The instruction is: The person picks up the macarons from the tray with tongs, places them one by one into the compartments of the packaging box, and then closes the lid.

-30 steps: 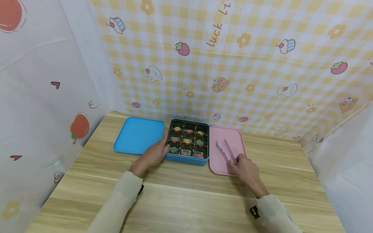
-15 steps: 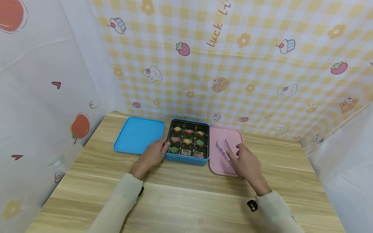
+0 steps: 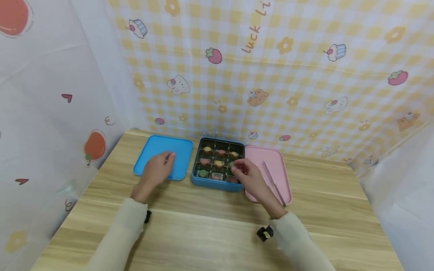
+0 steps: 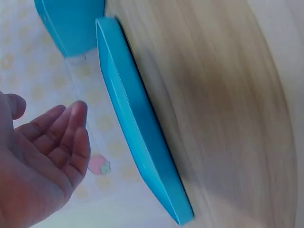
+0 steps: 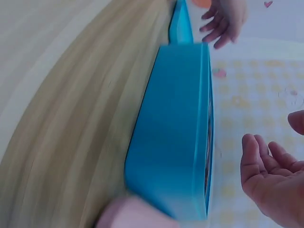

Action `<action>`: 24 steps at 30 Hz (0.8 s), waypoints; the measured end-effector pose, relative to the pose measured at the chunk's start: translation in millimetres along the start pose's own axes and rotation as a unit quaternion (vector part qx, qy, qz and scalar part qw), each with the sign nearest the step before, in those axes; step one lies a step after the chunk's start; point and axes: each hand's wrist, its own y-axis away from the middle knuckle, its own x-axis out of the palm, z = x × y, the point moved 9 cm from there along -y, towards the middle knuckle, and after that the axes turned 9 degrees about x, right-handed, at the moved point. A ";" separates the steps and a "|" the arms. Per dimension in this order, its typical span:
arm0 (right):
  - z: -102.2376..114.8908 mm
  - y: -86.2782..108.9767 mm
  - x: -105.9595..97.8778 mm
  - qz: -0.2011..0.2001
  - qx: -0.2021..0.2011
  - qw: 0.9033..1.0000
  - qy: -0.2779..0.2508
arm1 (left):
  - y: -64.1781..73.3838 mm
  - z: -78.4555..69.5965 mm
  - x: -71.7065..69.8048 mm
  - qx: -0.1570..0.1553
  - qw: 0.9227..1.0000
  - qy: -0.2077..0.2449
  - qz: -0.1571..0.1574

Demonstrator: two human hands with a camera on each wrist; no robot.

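Note:
My left hand (image 3: 157, 167) hovers over the blue lid (image 3: 179, 146), which lies inner side up on the table; its fingers are loosely bent with nothing in them. My right hand (image 3: 249, 175) is over the right side of the blue box (image 3: 217, 184), fingers relaxed and apart from the thumb, holding nothing. Inside the box a dark divided insert carries small pieces in yellow, pink and green, such as a green one (image 3: 203, 173). Pink tongs (image 3: 274, 182) lie on the pink tray (image 3: 283, 180) right of the box, partly hidden by my right forearm.
The wooden table (image 3: 203, 233) stretches in front of the lid, box and tray. A yellow checked cloth (image 3: 298, 113) hangs right behind them, and a white cloth (image 3: 51, 124) hangs at the left.
My right hand has let go of the tongs, leaving them on the tray, and moved left over the box. My left hand has left the box's side and moved left above the lid.

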 end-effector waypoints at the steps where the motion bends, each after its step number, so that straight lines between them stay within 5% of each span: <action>1: 1.1 -1.6 6.6 0.012 0.006 1.000 -0.024 | 0.0 3.1 -3.2 -0.002 1.000 0.000 -0.005; 11: 28.3 -17.1 69.7 0.120 0.023 0.983 -0.139 | 7.2 37.0 -40.6 -0.090 0.993 -0.027 -0.065; 19: 42.8 -19.9 121.5 0.194 0.055 0.959 -0.198 | 8.0 60.4 -39.6 -0.135 0.991 0.006 -0.016; 24: 52.7 -15.7 149.9 0.216 0.055 0.963 -0.152 | 8.3 74.9 -40.1 -0.160 0.987 0.004 0.001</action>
